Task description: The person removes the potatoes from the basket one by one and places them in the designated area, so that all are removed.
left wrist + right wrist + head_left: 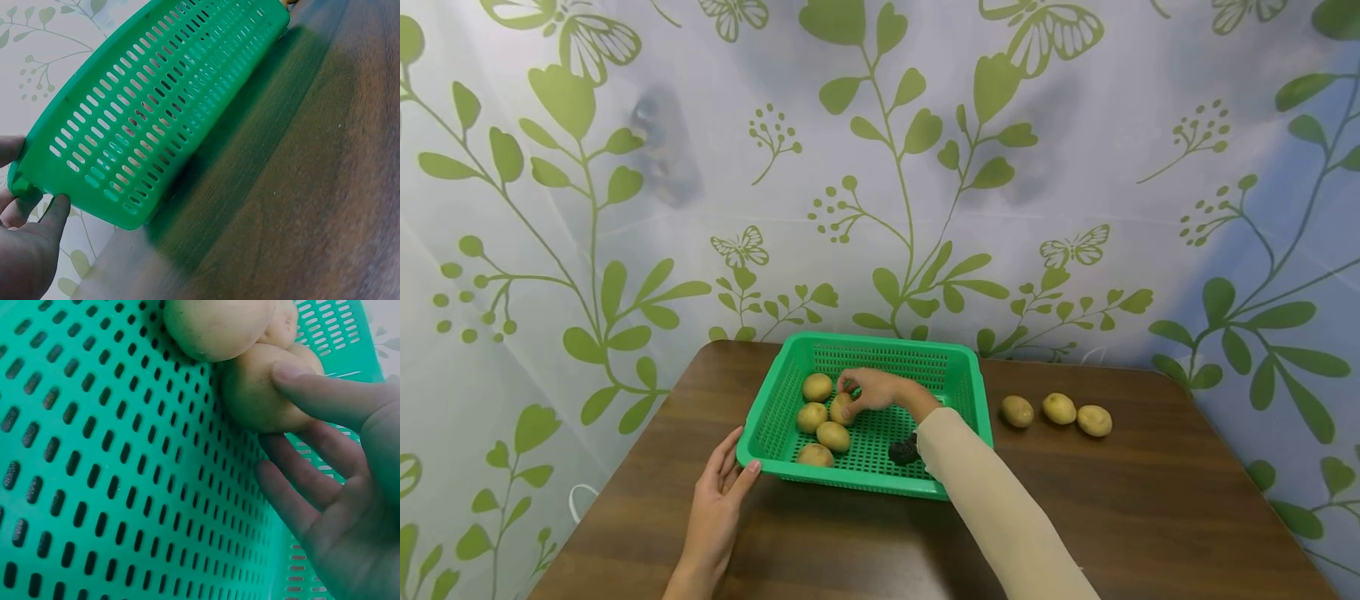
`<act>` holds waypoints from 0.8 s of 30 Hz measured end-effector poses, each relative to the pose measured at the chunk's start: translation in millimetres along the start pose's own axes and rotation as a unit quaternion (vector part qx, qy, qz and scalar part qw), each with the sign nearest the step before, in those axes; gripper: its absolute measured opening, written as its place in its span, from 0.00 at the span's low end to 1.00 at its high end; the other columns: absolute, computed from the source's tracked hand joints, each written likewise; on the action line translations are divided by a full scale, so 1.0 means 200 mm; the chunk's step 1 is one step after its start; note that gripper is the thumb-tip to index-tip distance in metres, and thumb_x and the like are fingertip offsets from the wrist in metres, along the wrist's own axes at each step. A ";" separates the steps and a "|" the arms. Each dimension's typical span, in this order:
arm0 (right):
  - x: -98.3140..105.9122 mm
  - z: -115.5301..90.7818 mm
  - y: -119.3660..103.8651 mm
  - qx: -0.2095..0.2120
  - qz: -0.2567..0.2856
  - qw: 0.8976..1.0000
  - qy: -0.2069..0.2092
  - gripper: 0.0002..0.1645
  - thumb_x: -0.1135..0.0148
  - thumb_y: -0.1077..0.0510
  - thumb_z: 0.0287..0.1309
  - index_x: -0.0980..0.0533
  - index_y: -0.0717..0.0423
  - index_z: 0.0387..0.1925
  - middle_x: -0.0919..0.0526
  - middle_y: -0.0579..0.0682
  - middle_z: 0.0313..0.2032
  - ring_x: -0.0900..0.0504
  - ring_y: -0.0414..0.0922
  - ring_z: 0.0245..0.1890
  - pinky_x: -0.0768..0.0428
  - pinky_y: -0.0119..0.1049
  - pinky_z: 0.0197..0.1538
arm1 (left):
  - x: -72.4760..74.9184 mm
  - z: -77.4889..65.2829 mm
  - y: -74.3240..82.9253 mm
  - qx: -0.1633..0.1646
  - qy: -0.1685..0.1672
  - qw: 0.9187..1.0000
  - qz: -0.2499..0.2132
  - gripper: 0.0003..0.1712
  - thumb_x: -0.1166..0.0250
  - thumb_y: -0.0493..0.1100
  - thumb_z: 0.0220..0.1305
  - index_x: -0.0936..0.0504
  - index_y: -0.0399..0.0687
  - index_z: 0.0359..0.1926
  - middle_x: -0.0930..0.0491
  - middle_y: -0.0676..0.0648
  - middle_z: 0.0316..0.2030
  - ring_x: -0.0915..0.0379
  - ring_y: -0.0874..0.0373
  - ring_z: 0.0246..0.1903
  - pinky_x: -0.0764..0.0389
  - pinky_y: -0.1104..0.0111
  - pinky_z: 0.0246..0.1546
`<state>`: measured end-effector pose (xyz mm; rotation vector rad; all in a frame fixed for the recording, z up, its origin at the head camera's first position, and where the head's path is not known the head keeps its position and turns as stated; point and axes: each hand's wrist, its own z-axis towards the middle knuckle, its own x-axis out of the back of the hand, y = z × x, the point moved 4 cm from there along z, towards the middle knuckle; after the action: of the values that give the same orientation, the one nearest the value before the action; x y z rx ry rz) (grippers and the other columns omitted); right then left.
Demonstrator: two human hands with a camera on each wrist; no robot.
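Observation:
A green perforated plastic basket [880, 481] sits on the table, with several potatoes gathered in its left half. My right hand [874, 392] reaches inside and holds one potato [840, 411] between thumb and fingers. In the right wrist view the thumb lies on top of that potato [253, 394], fingertips at its far side, and another potato [215, 328] lies against it. My left hand [718, 496] grips the basket's front left corner. The left wrist view shows its thumb and fingers about the rim of the basket [94, 206].
Right of the basket, three potatoes lie on the brown wooden table [1120, 500]: one potato [1017, 411] nearest the basket, then a second potato [1059, 408] and a third potato [1094, 421]. A leaf-patterned curtain [880, 167] hangs behind. Something dark [904, 451] shows beside the right cuff.

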<state>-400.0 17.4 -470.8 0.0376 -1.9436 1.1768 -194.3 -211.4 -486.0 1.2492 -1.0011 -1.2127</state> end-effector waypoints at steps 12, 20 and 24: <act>0.00 0.01 -0.02 0.012 -0.039 0.999 -0.025 0.25 0.30 0.59 0.68 0.22 0.61 0.64 0.20 0.50 0.58 0.22 0.47 0.57 0.23 0.42 0.57 | 0.01 0.00 0.00 0.004 0.002 1.000 0.001 0.37 0.37 0.42 0.77 0.42 0.47 0.80 0.40 0.41 0.75 0.34 0.55 0.68 0.27 0.76 0.58; 0.04 -0.01 -0.03 0.020 0.017 0.999 -0.023 0.25 0.28 0.60 0.66 0.21 0.61 0.62 0.19 0.47 0.53 0.22 0.49 0.53 0.21 0.45 0.54 | 0.01 0.00 0.00 0.004 0.003 1.000 0.000 0.37 0.37 0.43 0.77 0.41 0.48 0.80 0.39 0.41 0.75 0.33 0.57 0.67 0.27 0.76 0.58; 0.07 -0.04 -0.04 0.026 0.072 0.997 -0.019 0.24 0.28 0.61 0.66 0.21 0.62 0.61 0.18 0.47 0.50 0.22 0.52 0.51 0.22 0.53 0.56 | 0.01 0.00 0.00 0.003 0.000 1.000 0.000 0.38 0.37 0.43 0.77 0.42 0.46 0.80 0.39 0.41 0.74 0.32 0.56 0.67 0.26 0.75 0.58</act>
<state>-400.7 23.3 -454.7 -0.0528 -1.9752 1.3295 -193.8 -213.9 -486.6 1.2548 -1.0052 -1.2111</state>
